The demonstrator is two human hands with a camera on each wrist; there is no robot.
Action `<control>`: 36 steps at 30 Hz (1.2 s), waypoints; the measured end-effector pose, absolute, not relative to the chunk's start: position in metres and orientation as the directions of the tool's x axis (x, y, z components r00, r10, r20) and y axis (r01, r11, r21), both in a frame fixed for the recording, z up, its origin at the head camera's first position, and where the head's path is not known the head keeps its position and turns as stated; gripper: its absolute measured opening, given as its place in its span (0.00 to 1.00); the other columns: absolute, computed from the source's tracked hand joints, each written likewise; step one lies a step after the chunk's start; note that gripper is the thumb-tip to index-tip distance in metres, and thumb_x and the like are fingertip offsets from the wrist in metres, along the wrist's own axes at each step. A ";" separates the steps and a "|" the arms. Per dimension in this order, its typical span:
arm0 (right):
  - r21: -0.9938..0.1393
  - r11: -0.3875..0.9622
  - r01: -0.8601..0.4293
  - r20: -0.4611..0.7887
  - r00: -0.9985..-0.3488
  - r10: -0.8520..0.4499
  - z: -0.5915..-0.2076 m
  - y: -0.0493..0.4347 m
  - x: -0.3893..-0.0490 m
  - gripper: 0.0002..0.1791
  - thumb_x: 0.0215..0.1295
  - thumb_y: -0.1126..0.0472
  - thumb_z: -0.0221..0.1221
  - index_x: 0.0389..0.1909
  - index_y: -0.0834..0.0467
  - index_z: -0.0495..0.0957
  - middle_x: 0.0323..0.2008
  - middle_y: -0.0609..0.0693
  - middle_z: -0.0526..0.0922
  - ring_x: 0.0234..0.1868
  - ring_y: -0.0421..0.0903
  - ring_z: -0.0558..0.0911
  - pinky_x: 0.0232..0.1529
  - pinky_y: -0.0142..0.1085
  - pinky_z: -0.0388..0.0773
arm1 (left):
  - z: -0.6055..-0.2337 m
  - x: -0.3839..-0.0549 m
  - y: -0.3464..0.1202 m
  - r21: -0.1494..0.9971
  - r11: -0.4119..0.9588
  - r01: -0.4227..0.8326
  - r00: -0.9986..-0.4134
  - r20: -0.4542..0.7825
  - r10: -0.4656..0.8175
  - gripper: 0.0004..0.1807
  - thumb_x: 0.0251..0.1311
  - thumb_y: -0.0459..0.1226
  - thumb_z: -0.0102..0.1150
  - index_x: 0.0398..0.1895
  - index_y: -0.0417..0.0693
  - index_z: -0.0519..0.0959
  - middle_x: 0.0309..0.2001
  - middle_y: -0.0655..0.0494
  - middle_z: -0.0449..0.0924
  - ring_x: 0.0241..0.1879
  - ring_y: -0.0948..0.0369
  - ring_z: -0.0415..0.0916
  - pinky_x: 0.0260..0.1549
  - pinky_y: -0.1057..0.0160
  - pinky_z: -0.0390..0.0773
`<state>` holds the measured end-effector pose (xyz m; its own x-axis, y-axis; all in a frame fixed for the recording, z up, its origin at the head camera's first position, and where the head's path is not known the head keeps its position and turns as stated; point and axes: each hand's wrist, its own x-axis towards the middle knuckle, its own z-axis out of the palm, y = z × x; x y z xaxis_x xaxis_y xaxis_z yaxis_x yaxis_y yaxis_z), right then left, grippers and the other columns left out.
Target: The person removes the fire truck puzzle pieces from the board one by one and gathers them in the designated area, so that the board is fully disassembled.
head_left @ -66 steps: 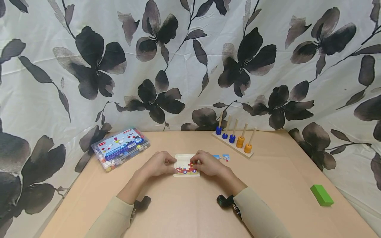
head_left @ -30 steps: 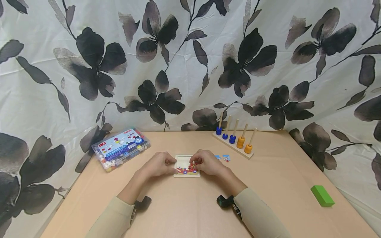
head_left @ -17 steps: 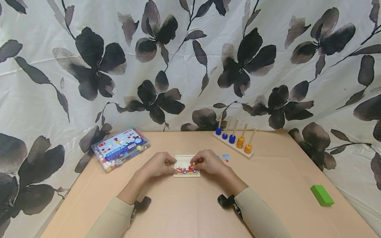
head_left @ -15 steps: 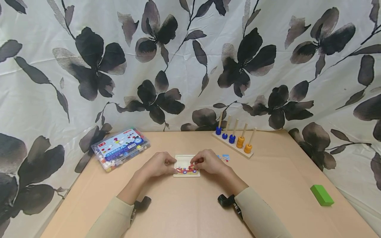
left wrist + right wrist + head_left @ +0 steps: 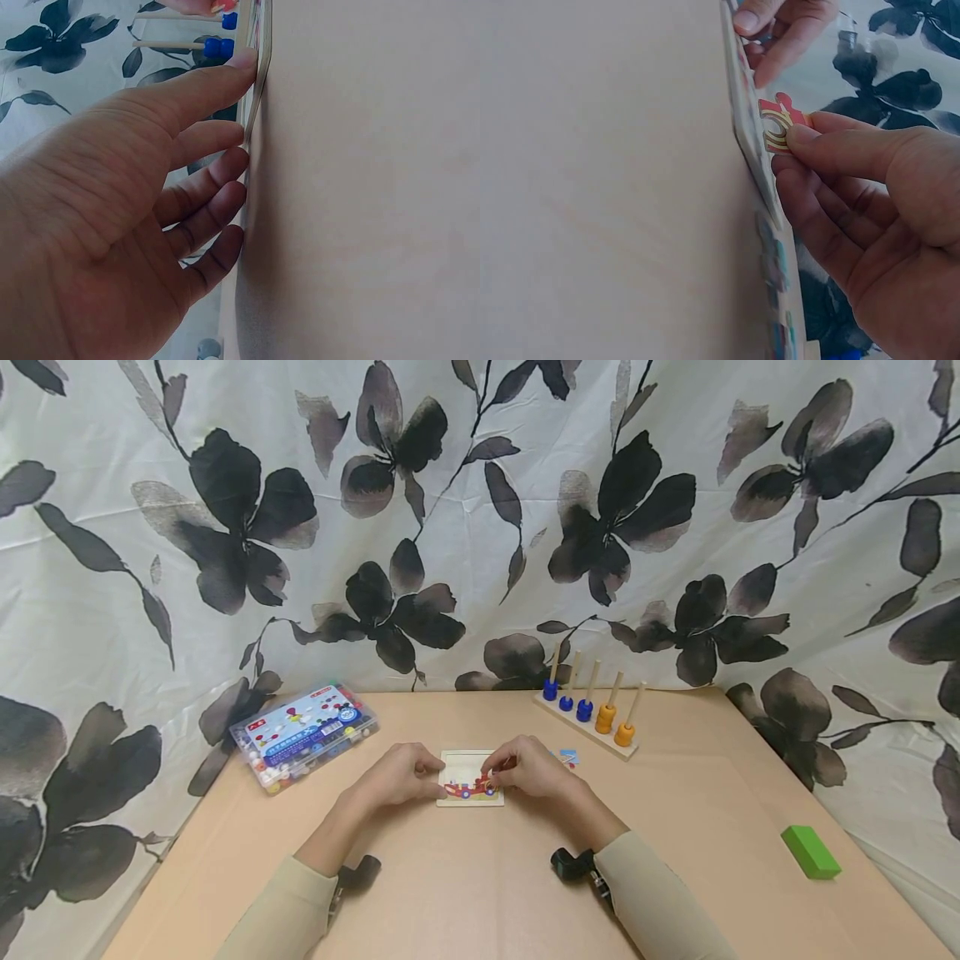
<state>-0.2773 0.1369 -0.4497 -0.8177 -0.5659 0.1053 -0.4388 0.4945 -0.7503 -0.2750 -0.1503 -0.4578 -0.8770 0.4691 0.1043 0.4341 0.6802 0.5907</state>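
We saw the board (image 5: 471, 803) on the desk (image 5: 465, 893) at the frame's centre. Our left hand (image 5: 401, 774), fingers slightly spread and loosely bent, touched its left edge. Our right hand (image 5: 536, 768) pinched a red piece (image 5: 775, 126) between thumb and finger at its right side. Blue pieces (image 5: 569, 757) lay near that hand, right of centre.
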 end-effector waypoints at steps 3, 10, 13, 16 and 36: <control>-0.763 0.491 -0.420 0.095 -0.825 -0.557 -0.446 0.142 -0.276 0.07 0.65 0.68 0.69 0.40 0.54 0.91 0.38 0.52 0.90 0.27 0.41 0.76 0.25 0.30 0.72 | -0.458 -0.275 -0.150 0.587 0.686 0.430 -0.880 0.102 0.464 0.27 0.47 0.46 0.83 0.50 0.45 0.89 0.45 0.56 0.88 0.45 0.62 0.80 0.49 0.57 0.80; -0.764 0.506 -0.400 0.091 -0.843 -0.529 -0.438 0.155 -0.273 0.07 0.66 0.67 0.69 0.41 0.54 0.91 0.40 0.48 0.90 0.28 0.42 0.78 0.24 0.32 0.75 | -0.458 -0.274 -0.150 0.583 0.690 0.429 -0.879 0.094 0.467 0.27 0.47 0.46 0.83 0.51 0.45 0.89 0.45 0.57 0.88 0.42 0.63 0.78 0.47 0.59 0.79; -0.777 0.496 -0.387 0.086 -0.846 -0.525 -0.435 0.160 -0.273 0.07 0.66 0.67 0.68 0.42 0.56 0.90 0.37 0.49 0.89 0.26 0.49 0.81 0.23 0.33 0.76 | -0.458 -0.274 -0.150 0.580 0.691 0.431 -0.878 0.094 0.469 0.27 0.48 0.47 0.83 0.51 0.45 0.89 0.45 0.57 0.88 0.42 0.63 0.78 0.48 0.58 0.79; -0.791 0.486 -0.372 0.078 -0.849 -0.523 -0.433 0.165 -0.273 0.08 0.67 0.69 0.66 0.45 0.58 0.90 0.36 0.51 0.89 0.27 0.55 0.83 0.22 0.34 0.77 | -0.458 -0.275 -0.150 0.588 0.689 0.425 -0.880 0.090 0.466 0.28 0.48 0.48 0.83 0.52 0.45 0.89 0.46 0.57 0.88 0.43 0.63 0.78 0.48 0.58 0.78; -0.767 0.536 -0.354 0.043 -0.860 -0.508 -0.428 0.191 -0.276 0.13 0.68 0.67 0.66 0.52 0.56 0.89 0.43 0.49 0.88 0.38 0.47 0.77 0.35 0.34 0.76 | -0.458 -0.274 -0.150 0.590 0.683 0.431 -0.877 0.095 0.471 0.28 0.48 0.48 0.83 0.52 0.44 0.89 0.46 0.56 0.88 0.44 0.63 0.79 0.49 0.57 0.79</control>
<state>-0.2763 0.1912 -0.4277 -0.8603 -0.5080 0.0427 -0.3543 0.5356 -0.7666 -0.2745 -0.1497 -0.4582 -0.8769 0.4713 0.0946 0.4308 0.6832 0.5896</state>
